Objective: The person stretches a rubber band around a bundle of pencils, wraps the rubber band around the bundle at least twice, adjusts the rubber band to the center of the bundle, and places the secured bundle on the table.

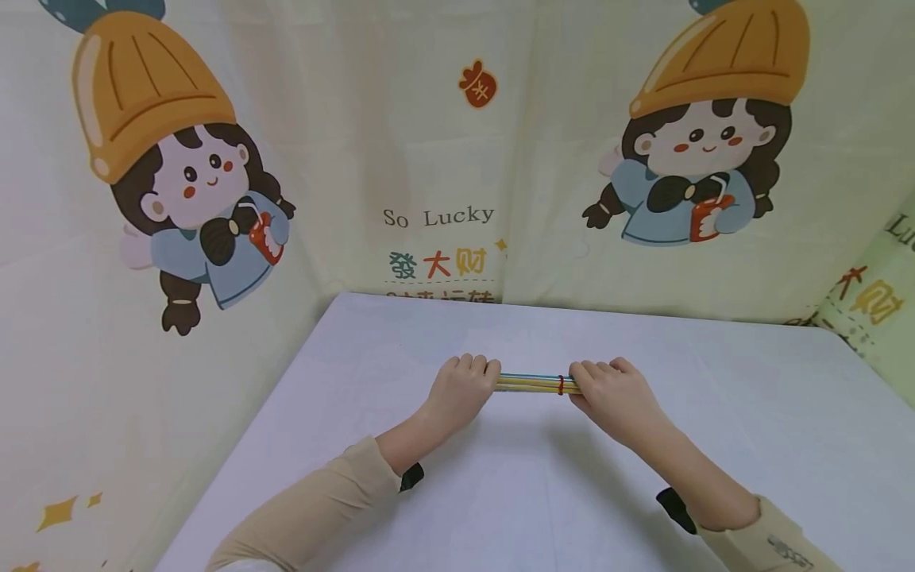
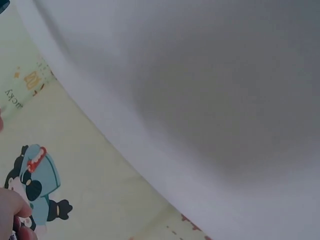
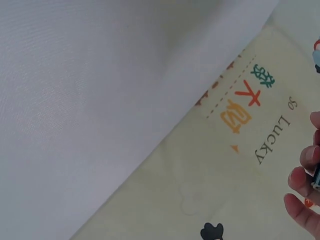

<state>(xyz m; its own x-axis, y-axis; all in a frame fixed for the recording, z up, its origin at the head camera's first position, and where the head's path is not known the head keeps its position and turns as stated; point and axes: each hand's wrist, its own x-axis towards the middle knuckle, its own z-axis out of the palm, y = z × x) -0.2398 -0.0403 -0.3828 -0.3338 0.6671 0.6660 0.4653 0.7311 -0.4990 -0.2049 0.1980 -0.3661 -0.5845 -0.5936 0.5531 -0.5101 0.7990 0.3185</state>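
A bundle of thin pencil-like sticks (image 1: 529,384), yellow and blue, is held level above the white table, with a red band (image 1: 561,385) around it near its right end. My left hand (image 1: 463,393) grips the left end, fingers curled over it. On the right end, just beside the red band, my right hand (image 1: 616,400) has its fingers wrapped round the sticks. Both ends are hidden by the hands in the head view. At the right edge of the right wrist view, fingertips (image 3: 299,180) curl around a dark stick end (image 3: 316,182).
The table's white cloth (image 1: 529,492) stretches under both hands and bears their shadows. Behind it hangs a cream curtain (image 1: 322,159) with printed cartoon figures and lettering, meeting the table's back edge. Dark straps (image 1: 676,510) show at the wrists below beige sleeves (image 1: 322,504).
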